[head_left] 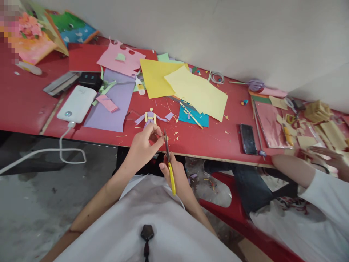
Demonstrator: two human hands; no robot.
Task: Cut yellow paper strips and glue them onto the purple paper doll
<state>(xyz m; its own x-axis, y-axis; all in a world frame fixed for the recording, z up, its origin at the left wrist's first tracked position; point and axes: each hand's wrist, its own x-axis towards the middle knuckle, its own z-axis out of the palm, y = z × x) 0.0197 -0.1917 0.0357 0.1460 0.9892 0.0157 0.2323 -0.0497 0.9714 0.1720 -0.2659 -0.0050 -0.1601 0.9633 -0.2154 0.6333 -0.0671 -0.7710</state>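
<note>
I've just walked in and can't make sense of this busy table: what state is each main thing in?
Scissors: in the right hand; blade opening unclear
Left hand: thumb and fingertips close together, hold unclear
Small figure: arms spread, lower part hidden
White power bank: cable plugged in
Phone: lying flat, screen dark
Pink sheet: cut with holes
Pale yellow sheet: overlapping the yellow sheet

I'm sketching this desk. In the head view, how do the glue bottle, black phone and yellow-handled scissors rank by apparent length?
Longest to shortest:
1. Yellow-handled scissors
2. Black phone
3. Glue bottle
</note>
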